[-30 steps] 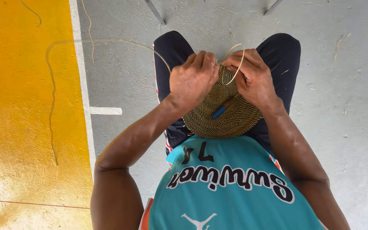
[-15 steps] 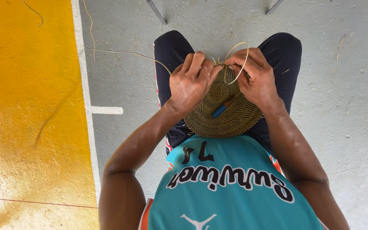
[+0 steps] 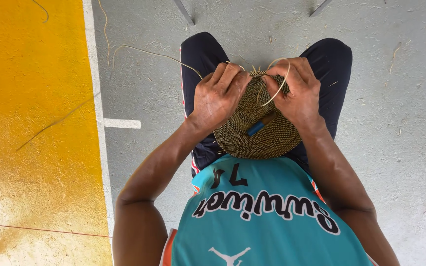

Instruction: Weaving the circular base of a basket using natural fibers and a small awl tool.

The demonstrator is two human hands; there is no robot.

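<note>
Two hands I watch on a round, dark-and-tan coiled woven disc resting on my lap, left hand fingers clamped on its top edge, right hand fingers pinching a pale looped fibre strand, blue-tipped tool lying on the disc, grey concrete floor below.

A round woven disc of dark and tan coils rests on the person's lap. The left hand grips its rim at about ten o'clock, fingers curled over the edge. The right hand holds the rim at about one o'clock, pinching a pale fibre strand that loops beside it. A blue-tipped tool lies on the disc near its centre.
</note>
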